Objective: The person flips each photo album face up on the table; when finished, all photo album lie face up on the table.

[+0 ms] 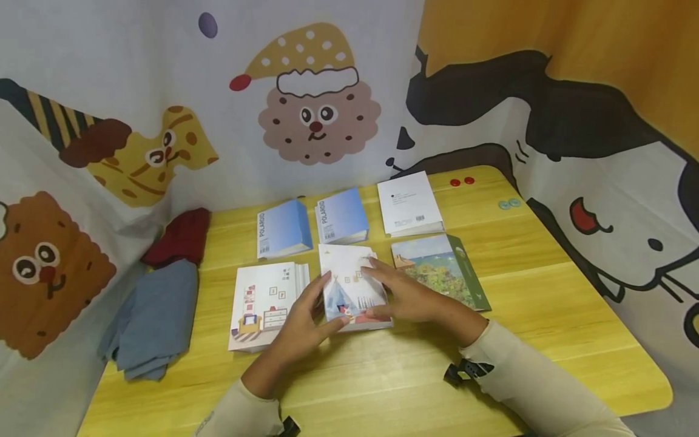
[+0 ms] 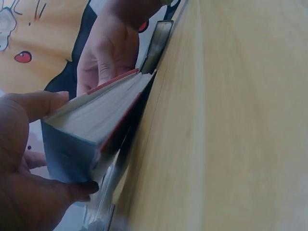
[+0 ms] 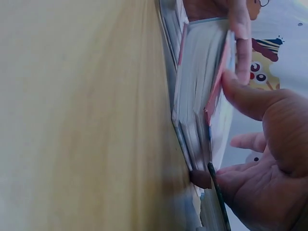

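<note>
The tent book (image 1: 349,291), which you had between your two hands, was near the centre of the head view, with its drawn cover facing up. This cover was white, with a blue tent at its lower left, small picture frames above, and a reddish band along its bottom. In the left wrist view, one end of the book looked blue, and the pale pages were visible between reddish edges.

Your left hand (image 1: 308,318) was at the left side of the book. Its thumb and fingers were bent and parted about the corner, and they gripped it. Your right hand (image 1: 409,297) was at the right side, its fingers also curved and parted; in the right wrist view, one digit pressed the red part of the cover and another curled at the end of the book.

Your right fingers hid some of the drawing. Your left hand and wrist covered the lower right of the white book (image 1: 262,303), and your right hand overlapped the landscape book (image 1: 437,273). Both wrist views were blurred, and I could not tell whether the tent book touched the table (image 1: 382,382).
</note>
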Tool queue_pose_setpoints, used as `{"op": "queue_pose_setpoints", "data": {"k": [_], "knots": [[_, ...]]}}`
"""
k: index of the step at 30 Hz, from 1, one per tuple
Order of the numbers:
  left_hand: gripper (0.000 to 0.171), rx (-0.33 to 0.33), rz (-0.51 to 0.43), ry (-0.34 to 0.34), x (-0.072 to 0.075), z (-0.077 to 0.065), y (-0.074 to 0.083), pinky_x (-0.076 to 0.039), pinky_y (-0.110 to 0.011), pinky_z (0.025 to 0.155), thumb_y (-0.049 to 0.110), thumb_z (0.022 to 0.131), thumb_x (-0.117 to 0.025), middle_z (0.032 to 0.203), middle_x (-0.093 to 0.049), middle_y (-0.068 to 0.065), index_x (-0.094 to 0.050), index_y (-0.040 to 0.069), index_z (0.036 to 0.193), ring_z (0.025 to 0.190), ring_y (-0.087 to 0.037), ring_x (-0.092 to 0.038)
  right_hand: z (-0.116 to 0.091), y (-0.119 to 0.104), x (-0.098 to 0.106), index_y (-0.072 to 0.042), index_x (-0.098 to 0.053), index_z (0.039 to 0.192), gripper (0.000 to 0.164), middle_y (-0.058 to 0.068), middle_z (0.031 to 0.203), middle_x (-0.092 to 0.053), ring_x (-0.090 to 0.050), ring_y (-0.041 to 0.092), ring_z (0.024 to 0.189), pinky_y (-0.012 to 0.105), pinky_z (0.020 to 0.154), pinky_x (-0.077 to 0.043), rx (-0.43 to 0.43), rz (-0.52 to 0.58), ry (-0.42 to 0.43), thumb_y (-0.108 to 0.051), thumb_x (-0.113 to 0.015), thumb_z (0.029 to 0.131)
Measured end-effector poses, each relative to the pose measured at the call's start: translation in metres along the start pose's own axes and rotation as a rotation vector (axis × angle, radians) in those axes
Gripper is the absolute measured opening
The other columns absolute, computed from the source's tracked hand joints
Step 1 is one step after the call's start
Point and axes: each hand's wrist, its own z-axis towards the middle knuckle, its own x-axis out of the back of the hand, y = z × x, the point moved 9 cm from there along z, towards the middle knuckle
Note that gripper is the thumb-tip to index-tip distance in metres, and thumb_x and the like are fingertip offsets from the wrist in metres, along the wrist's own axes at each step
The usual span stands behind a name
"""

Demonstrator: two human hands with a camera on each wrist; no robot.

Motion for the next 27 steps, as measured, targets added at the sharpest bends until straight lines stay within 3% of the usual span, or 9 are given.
{"op": "queue_pose_setpoints", "data": {"k": [4, 7, 11, 15, 20, 23, 27], "knots": [[0.086, 0.036, 0.146, 0.014, 0.005, 0.002, -0.004, -0.043, -0.062, 0.125, 0.017, 0.092, -0.088, 0.171, -0.037, -0.034, -0.044, -0.002, 0.164, 0.151, -0.051, -0.050, 0.001, 0.003, -0.002, -0.013, -0.036, 0.172, 0.093, 0.022, 0.183, -0.016, -0.023, 0.050, 0.167, 0.075, 0.130, -0.025, -0.023, -0.025, 0.004, -0.035, -0.086, 0.096], [0.086, 0.085, 0.232, 0.026, 0.010, 0.002, -0.008, -0.039, -0.067, 0.127, 0.021, 0.089, -0.090, 0.172, -0.033, -0.035, -0.049, 0.001, 0.162, 0.156, -0.055, -0.041, 0.002, 0.004, -0.004, -0.015, -0.035, 0.172, 0.097, 0.019, 0.183, -0.015, -0.021, 0.048, 0.168, 0.074, 0.131, -0.023, -0.044, -0.035, -0.005, -0.037, -0.087, 0.094], [0.092, 0.100, 0.306, 0.041, 0.016, 0.000, -0.012, -0.036, -0.072, 0.126, 0.026, 0.089, -0.092, 0.180, -0.017, -0.031, -0.046, 0.004, 0.165, 0.162, -0.058, -0.027, 0.003, 0.002, -0.001, -0.015, -0.034, 0.173, 0.097, 0.019, 0.184, -0.014, -0.022, 0.050, 0.167, 0.075, 0.130, -0.026, -0.037, -0.031, 0.004, -0.037, -0.087, 0.094], [0.094, 0.098, 0.417, 0.048, 0.015, -0.003, -0.001, -0.038, -0.072, 0.125, 0.029, 0.089, -0.092, 0.182, -0.007, -0.028, -0.044, 0.003, 0.166, 0.165, -0.057, -0.020, -0.001, 0.004, 0.009, -0.013, -0.035, 0.172, 0.093, 0.020, 0.183, -0.014, -0.020, 0.052, 0.167, 0.078, 0.128, -0.026, -0.025, -0.023, 0.029, -0.035, -0.085, 0.097], [0.091, 0.115, 0.517, 0.015, 0.005, -0.001, 0.019, -0.030, -0.068, 0.131, 0.029, 0.092, -0.089, 0.184, -0.004, -0.024, -0.044, 0.001, 0.166, 0.170, -0.049, -0.009, -0.011, 0.015, 0.031, -0.009, -0.038, 0.170, 0.088, 0.023, 0.182, -0.019, -0.024, 0.052, 0.166, 0.078, 0.125, -0.033, 0.005, -0.029, 0.107, -0.032, -0.084, 0.098], [0.088, 0.061, 0.567, -0.006, -0.005, 0.003, 0.030, -0.024, -0.071, 0.133, 0.032, 0.093, -0.087, 0.182, -0.007, -0.028, -0.046, 0.000, 0.164, 0.169, -0.052, -0.009, -0.017, 0.024, 0.046, -0.006, -0.040, 0.169, 0.085, 0.024, 0.181, -0.022, -0.032, 0.052, 0.162, 0.075, 0.121, -0.041, 0.015, -0.029, 0.167, -0.028, -0.084, 0.099], [0.088, 0.018, 0.588, -0.058, -0.026, 0.013, 0.041, -0.018, -0.071, 0.134, 0.040, 0.096, -0.084, 0.182, -0.007, -0.028, -0.046, 0.000, 0.164, 0.169, -0.052, -0.007, -0.026, 0.038, 0.064, -0.005, -0.039, 0.169, 0.086, 0.023, 0.180, -0.024, -0.032, 0.053, 0.162, 0.077, 0.120, -0.040, -0.018, -0.056, 0.214, -0.025, -0.084, 0.099]]}}
